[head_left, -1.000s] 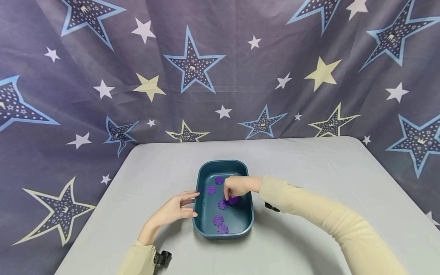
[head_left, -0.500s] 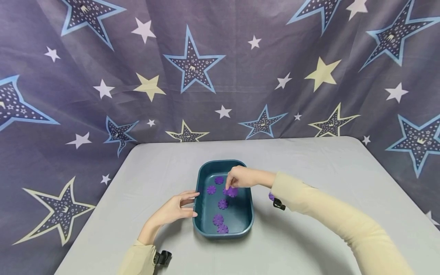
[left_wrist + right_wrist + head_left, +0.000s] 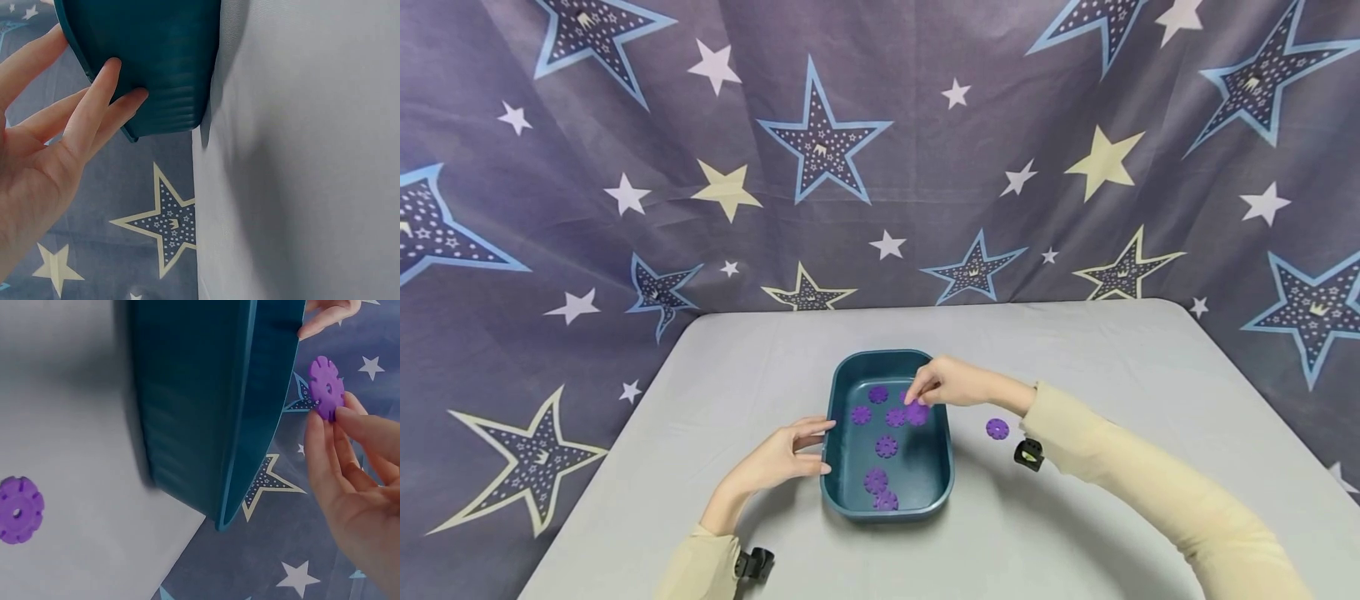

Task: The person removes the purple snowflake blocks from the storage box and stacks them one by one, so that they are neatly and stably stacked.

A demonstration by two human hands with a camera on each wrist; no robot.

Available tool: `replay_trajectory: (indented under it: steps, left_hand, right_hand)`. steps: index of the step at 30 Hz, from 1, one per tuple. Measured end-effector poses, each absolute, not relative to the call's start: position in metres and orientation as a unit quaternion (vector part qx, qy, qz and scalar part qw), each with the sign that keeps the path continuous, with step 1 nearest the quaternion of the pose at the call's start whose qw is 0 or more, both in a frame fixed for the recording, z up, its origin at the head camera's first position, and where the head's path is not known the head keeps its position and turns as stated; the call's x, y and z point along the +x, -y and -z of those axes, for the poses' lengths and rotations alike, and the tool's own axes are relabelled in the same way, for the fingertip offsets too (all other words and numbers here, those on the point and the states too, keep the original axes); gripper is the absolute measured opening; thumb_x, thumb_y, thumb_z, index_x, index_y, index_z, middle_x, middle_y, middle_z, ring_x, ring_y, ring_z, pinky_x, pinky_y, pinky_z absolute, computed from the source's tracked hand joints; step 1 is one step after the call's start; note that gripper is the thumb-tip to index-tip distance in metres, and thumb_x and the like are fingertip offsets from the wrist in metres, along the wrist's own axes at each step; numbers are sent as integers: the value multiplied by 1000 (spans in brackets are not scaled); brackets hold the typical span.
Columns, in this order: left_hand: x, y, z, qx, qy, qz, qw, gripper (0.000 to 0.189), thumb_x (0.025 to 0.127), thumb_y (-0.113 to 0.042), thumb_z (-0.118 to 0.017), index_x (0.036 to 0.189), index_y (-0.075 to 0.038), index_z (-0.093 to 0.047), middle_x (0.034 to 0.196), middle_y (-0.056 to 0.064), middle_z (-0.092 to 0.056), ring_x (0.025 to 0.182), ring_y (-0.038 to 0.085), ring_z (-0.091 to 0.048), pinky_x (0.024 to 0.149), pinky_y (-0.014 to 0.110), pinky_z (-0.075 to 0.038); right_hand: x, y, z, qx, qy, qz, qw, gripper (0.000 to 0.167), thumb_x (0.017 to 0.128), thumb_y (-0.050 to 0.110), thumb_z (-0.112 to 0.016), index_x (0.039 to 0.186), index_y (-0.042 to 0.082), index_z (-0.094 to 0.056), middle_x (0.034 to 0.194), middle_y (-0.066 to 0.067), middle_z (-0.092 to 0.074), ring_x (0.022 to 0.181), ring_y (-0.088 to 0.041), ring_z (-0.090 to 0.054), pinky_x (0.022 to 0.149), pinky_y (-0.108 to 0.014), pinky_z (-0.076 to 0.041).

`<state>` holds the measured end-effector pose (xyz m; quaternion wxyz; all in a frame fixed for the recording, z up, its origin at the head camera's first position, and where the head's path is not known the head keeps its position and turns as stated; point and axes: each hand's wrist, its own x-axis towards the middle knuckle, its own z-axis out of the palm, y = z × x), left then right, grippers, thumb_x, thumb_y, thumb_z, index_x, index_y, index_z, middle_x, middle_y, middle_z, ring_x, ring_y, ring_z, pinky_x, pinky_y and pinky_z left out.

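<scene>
My right hand (image 3: 951,382) pinches a purple notched disc (image 3: 326,387) between thumb and fingertips, above the right side of a teal plastic bin (image 3: 946,467). The disc is thin, with a small hole in its middle. Several like discs lie on the bin floor, among them one disc (image 3: 886,447) near the centre and two overlapping discs (image 3: 876,480) toward the front. My left hand (image 3: 778,454) rests its extended fingers against the bin's left side; in the left wrist view the fingertips (image 3: 112,65) lie along the outer wall and rim. Part of the bin's far right corner is hidden behind my right hand.
One more purple disc (image 3: 997,428) lies on the pale cloth-covered table (image 3: 1075,358), right of the bin and near the right wrist's black camera mount (image 3: 1028,454). A star-patterned curtain (image 3: 910,167) hangs behind and beside the table.
My right hand has risen from the bin floor and moved right, holding a disc. The disc on the table, hidden earlier by the right arm, now shows. My left hand has stayed put.
</scene>
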<state>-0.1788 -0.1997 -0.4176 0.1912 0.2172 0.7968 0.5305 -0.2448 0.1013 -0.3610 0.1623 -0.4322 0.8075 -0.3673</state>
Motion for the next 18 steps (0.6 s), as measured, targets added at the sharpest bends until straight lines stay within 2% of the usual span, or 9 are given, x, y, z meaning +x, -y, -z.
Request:
replay_trajectory:
  steps: [8,12,18]
  left_hand:
    - [-177,199,418,208,-797,-531,199,68,76,-11,-69,132,7,-34,139,26,-21,120,43,-35,91,34,-43]
    - [-178,200,420,205,-793,-539,199,69,76,-11,-69,133,7,-33,139,26,-20,120,43,-34,92,35,-41]
    - [-180,196,423,205,-820,-510,157,59,82,-14,-63,132,4,-36,137,26,-27,117,42,-38,90,39,-43]
  right_hand:
    - [-239,-117,363,-407,-812,389,151,16,82,-4,-55,93,-4,-67,86,-8,-64,75,-10,-58,69,-20,-50]
    - [-238,-124,364,-400,-810,404,143,16,82,-5,-55,94,-6,-66,87,-10,-64,77,-11,-59,69,-21,-51]
    - [-237,-134,362,-375,-812,423,143,17,82,-5,-55,95,-7,-66,90,-12,-65,76,-10,-60,69,-24,-52]
